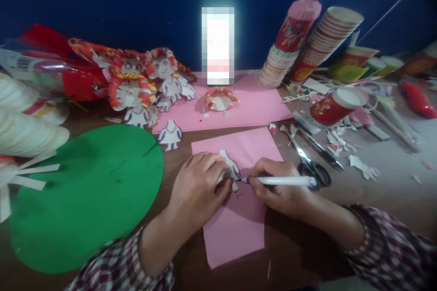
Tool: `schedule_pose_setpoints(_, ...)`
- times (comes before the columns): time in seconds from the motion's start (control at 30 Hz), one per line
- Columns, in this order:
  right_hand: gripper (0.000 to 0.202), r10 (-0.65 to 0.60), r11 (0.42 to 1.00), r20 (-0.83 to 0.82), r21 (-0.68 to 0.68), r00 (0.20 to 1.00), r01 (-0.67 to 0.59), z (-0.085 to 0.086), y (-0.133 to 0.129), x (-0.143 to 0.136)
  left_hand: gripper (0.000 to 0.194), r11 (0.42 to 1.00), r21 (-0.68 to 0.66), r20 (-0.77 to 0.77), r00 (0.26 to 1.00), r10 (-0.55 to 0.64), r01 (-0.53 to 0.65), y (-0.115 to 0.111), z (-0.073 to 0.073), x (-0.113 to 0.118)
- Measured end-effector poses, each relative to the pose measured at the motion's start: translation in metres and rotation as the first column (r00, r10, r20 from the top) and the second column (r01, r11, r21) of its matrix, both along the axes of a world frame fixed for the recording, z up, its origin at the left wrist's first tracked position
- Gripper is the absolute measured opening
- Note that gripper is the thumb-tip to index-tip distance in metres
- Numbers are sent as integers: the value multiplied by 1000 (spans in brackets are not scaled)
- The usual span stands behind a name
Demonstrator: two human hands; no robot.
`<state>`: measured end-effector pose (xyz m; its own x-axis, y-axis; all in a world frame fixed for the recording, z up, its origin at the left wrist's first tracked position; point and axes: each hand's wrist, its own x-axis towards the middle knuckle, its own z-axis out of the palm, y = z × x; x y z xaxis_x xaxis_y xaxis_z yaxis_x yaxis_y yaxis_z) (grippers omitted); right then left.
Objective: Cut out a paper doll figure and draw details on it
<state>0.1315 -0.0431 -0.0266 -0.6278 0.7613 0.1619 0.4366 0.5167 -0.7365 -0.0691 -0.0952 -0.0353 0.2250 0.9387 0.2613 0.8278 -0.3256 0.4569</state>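
Observation:
My right hand (273, 186) grips a white marker pen (290, 181), its dark tip touching the edge of a small white paper cutout (229, 159). Part of that cutout has a purple-blue outline. With fingers and thumb, my left hand (201, 182) holds the cutout down; its lower left is hidden under them. Beneath lies a pink sheet of paper (235, 236) with a small dark pen mark on it. A similar outlined paper doll body (170, 135) lies just beyond my left hand. Near my right hand rest a pair of scissors (303, 157) with dark handles.
At left is a large green paper disc (92, 195), with stacked paper cups (30, 127) beside it. Several decorated paper dolls (164, 70) stand behind. A lit phone (218, 45) stands centrally on another pink sheet (191, 116). Right are tall cup stacks (324, 41), a red cup (336, 107) and paper scraps (362, 166).

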Motion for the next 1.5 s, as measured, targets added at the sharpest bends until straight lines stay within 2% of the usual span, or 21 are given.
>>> schedule_pose_setpoints(0.47, 9, -24, 1000, -8, 1, 1000, 24, 1, 2, -1, 12, 1000, -23, 2, 1000, 12, -12, 0, 0, 0)
schedule_pose_setpoints(0.73, 13, -131, 977, -118, -184, 984, 108, 3, 3, -2, 13, 999, -28, -10, 1000, 18, -19, -1, -1, 0)
schedule_pose_setpoints(1.0, 12, -100, 985, -57, -147, 993, 91, 2, 2, -4, 9, 998, -50, -16, 1000, 25, -26, -1, 0, 1)
schedule_pose_setpoints(1.5, 12, -71, 993, -44, -99, 997, 66, 0, 3, -3, 9, 999, -43, -9, 1000, 20, -20, -1, -1, 1)
